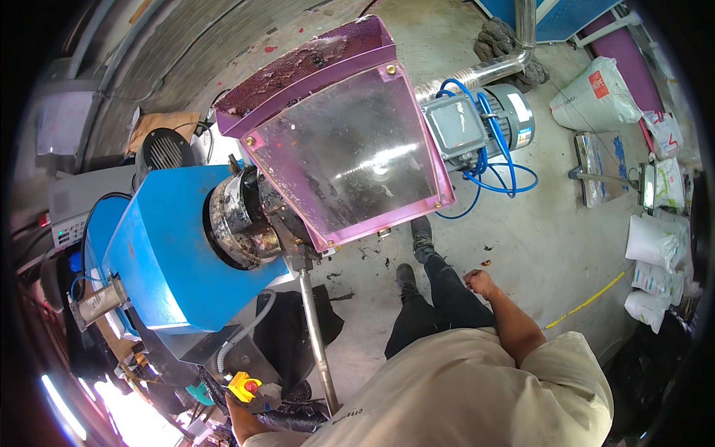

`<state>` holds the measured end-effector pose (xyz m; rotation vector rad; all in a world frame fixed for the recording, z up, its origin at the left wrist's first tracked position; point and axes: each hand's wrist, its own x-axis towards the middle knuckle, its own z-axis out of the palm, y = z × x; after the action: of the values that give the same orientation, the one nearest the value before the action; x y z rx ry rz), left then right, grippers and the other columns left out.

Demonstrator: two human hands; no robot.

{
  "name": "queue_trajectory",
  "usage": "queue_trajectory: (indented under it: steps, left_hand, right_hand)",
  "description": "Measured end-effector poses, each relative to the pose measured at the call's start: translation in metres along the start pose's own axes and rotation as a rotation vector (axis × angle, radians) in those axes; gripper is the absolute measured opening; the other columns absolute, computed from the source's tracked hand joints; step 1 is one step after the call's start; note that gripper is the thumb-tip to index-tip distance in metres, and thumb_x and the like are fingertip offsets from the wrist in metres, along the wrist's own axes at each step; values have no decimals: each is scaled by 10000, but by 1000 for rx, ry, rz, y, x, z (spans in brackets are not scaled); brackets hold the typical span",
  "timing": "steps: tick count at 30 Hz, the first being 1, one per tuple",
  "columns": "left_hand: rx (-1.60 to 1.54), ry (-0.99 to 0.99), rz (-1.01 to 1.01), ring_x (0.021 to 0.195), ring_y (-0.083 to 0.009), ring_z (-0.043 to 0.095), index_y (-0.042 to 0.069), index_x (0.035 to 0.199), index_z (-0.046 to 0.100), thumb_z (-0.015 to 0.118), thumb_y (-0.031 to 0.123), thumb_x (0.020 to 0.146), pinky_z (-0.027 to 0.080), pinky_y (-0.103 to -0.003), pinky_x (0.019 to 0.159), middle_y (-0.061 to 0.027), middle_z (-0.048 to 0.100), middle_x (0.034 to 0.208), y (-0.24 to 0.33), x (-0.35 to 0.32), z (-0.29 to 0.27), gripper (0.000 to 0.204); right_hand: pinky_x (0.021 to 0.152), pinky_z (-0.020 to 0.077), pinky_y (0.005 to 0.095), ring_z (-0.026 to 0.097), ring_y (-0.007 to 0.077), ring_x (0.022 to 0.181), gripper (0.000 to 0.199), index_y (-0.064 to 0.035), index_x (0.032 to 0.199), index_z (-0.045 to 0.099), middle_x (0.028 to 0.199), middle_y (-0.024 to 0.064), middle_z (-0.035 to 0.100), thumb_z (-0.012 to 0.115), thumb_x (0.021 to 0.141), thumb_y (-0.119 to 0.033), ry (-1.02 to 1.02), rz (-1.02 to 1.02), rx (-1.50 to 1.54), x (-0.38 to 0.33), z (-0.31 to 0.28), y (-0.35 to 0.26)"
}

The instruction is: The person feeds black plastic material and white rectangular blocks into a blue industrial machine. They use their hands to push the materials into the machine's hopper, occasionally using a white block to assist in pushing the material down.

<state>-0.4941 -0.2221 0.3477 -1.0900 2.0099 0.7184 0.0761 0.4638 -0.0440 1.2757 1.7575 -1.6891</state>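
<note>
My left hand (237, 408) is low at the left, right beside a yellow switch box (240, 384) with a red push button. The box and the bent wrist hide the fingers, so I cannot see whether they grip it. My right hand (480, 283) hangs by my right thigh with its fingers curled in, and nothing shows in it. Ahead stands a machine with a blue angular housing (179, 246) and a dirty metal collar (242, 216). Beside the collar is a pink-framed hopper (350, 149) with a clear, smudged front panel.
A grey motor (484, 123) with looped blue cable (514, 175) juts out right of the hopper. Below the machine, a steel post (318, 335) slants toward me. White sacks (596, 93) line the right side, near a yellow floor line (585, 302). Dark scraps litter the concrete floor.
</note>
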Motion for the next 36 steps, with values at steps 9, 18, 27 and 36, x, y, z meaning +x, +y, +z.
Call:
queue_trajectory:
  steps: [9, 18, 27, 36]
  left_hand:
    - [14, -28, -22, 911, -258, 681, -6, 1113, 763, 688, 329, 924, 536, -388, 841, -134, 737, 1081, 0, 4, 1, 392]
    - [44, -129, 80, 853, -247, 689, -3, 1077, 774, 701, 284, 915, 546, -383, 802, -124, 750, 1023, 7, 25, -4, 337]
    - [155, -387, 391, 794, -236, 697, 1, 1040, 786, 714, 238, 906, 557, -378, 763, -114, 763, 965, 6, 61, -25, 281]
    - [605, -39, 1189, 1279, -352, 624, 89, 1419, 608, 707, 269, 901, 476, -429, 1076, -223, 659, 1373, -30, 81, 23, 556]
  right_hand:
    - [600, 530, 316, 703, 171, 725, 260, -15, 1039, 722, 912, 89, 744, 711, 948, -259, -23, 332, 125, -8, -7, -10]
    - [632, 509, 345, 694, 176, 750, 178, -103, 1062, 741, 956, 66, 750, 632, 960, -200, 39, 371, 385, -25, 10, -32]
    - [821, 536, 420, 701, 232, 941, 332, -65, 1196, 684, 1079, 98, 745, 658, 981, -317, 105, 361, 347, -83, 35, -32]
    - [737, 544, 407, 680, 212, 854, 316, -64, 1147, 736, 1004, 94, 737, 583, 1003, -299, -87, 60, -13, -138, 80, 67]
